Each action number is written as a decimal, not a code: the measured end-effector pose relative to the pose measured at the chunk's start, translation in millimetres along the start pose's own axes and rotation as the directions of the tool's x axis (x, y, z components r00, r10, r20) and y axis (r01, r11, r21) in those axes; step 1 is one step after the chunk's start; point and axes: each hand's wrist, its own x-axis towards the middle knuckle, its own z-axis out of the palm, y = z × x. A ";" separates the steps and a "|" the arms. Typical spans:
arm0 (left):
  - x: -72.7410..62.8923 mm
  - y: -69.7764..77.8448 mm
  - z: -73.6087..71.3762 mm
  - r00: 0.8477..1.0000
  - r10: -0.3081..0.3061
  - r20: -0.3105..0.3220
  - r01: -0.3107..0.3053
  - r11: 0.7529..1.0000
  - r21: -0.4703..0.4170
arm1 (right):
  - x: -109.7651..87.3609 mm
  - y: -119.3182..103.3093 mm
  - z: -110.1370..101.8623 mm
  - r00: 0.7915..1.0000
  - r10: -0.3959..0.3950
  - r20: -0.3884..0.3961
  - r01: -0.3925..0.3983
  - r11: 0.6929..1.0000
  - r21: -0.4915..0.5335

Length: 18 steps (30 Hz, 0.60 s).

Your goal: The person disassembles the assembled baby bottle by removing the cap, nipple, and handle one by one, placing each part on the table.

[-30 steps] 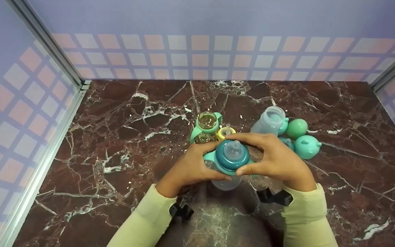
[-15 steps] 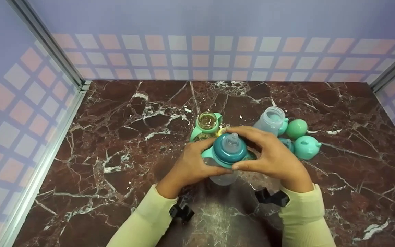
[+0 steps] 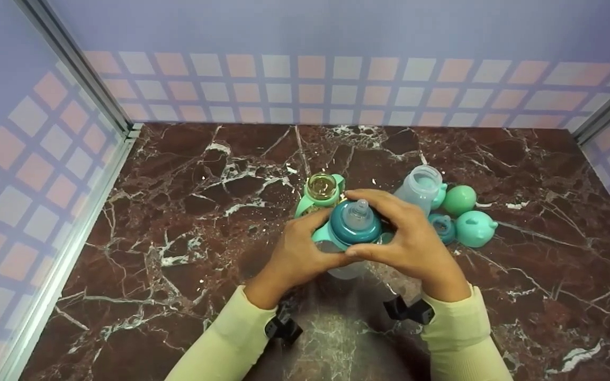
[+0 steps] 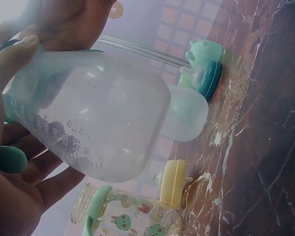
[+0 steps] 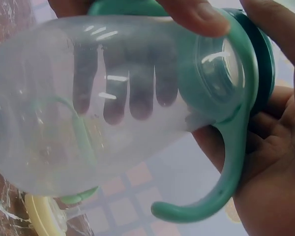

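Note:
Both hands hold a translucent baby bottle [image 4: 103, 113] with mint-green side handles [image 5: 226, 172]. A teal collar [image 3: 347, 233] with a clear nipple [image 3: 359, 213] sits on its top. My left hand [image 3: 299, 248] grips the bottle from the left, its fingers showing through the body in the right wrist view. Around the collar, my right hand [image 3: 416, 238] has its thumb in front and fingers behind. In the left wrist view the bottle's base is lifted off the table.
Behind the hands stands an uncapped clear bottle with green handles [image 3: 322, 193], beside a yellow collar [image 4: 173, 182]. To the right are another uncapped translucent bottle [image 3: 416, 190], a teal nipple collar [image 3: 442, 227], a green rounded cap [image 3: 461, 199] and an animal-shaped mint cap [image 3: 475, 228].
The held bottle has shifted slightly away from the body. My right hand and forearm have moved left, the right thumb sliding across the collar's front; the teal nipple collar on the table shows more.

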 end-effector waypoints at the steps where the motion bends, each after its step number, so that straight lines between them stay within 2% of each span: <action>1: 0.1 -0.1 -0.1 1.000 -0.001 0.001 0.001 1.000 0.003 | -0.2 0.2 0.5 1.000 -0.005 -0.006 0.005 1.000 -0.003; 11: 0.5 -1.9 -1.9 0.999 0.021 0.040 -0.019 0.999 -0.035 | -0.8 1.3 1.0 1.000 -0.007 -0.010 0.008 1.000 0.026; 18: 0.7 -2.2 -2.1 0.998 0.007 0.061 -0.005 0.999 -0.043 | -0.9 1.5 0.9 1.000 -0.015 0.003 0.014 0.998 0.061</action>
